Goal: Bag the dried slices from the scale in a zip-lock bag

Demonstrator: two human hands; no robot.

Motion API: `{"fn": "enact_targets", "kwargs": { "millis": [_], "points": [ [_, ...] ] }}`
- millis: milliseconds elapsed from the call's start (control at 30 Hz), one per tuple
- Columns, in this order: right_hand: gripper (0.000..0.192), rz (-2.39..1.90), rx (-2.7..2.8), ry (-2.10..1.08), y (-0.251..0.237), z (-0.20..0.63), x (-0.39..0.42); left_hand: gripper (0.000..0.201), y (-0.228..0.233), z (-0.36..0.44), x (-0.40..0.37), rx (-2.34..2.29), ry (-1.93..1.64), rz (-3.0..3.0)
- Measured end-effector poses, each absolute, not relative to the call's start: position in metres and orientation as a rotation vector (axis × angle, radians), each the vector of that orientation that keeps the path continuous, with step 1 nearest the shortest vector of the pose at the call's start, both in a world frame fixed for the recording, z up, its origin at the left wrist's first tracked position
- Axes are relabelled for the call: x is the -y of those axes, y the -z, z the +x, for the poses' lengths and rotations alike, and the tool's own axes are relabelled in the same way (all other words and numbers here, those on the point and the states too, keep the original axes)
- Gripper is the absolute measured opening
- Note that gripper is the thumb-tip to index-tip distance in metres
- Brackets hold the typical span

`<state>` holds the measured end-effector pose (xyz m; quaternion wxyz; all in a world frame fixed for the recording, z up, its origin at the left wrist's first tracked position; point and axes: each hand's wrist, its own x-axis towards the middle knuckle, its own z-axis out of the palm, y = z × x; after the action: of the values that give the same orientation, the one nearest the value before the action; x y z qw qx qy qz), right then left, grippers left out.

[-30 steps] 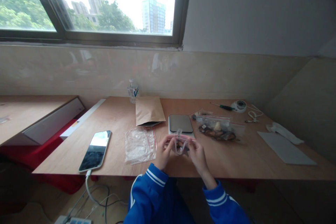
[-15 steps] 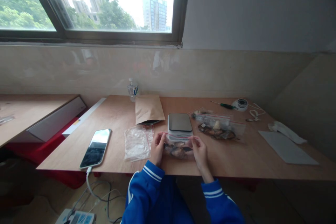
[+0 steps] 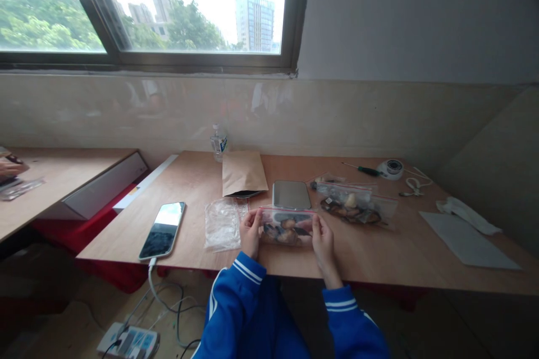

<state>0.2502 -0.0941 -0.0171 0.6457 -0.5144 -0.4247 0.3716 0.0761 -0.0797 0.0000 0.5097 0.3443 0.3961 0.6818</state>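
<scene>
1. Head view. Left hand: fingers clamped on the left edge of a clear zip bag.
2. Right hand: fingers clamped on the right edge of the same bag.
3. The bag: stretched between both sets of fingers, red strip along the top, dark and tan pieces inside; whether its bottom edge touches the desk cannot be told.
4. Scale: just beyond the fingers, partly behind the bag.
5. Flat plastic bag: just left of the left fingers.
6. Paper pouch: beyond the left fingers; bottle behind it.
7. Phone: well left of the left fingers, cable plugged in.
8. Filled bags: right of and beyond the right fingers.
9. Screwdriver and camera: farther beyond, same side.
</scene>
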Motion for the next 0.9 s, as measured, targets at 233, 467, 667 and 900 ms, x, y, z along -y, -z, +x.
{"fn": "enact_targets", "kwargs": {
  "millis": [233, 467, 667, 900],
  "points": [
    [0.045, -1.245, 0.974, -0.694, 0.014, 0.250, 0.095, 0.028, -0.005, 0.077, 0.082, -1.037, -1.647, 0.898],
    [0.050, -1.315, 1.003, -0.547, 0.010, 0.250, 0.098, 0.034, -0.004, 0.077, 0.084, -1.115, -1.569, 0.891],
    [0.044, -1.276, 1.008, -0.558, 0.016, 0.250, 0.095, 0.030, -0.004, 0.077, 0.083, -1.099, -1.659, 0.976],
    [0.034, -1.216, 0.975, -0.551, 0.020, 0.249, 0.096, 0.027, -0.004, 0.076, 0.085, -1.140, -1.713, 1.081]
  ]
}}
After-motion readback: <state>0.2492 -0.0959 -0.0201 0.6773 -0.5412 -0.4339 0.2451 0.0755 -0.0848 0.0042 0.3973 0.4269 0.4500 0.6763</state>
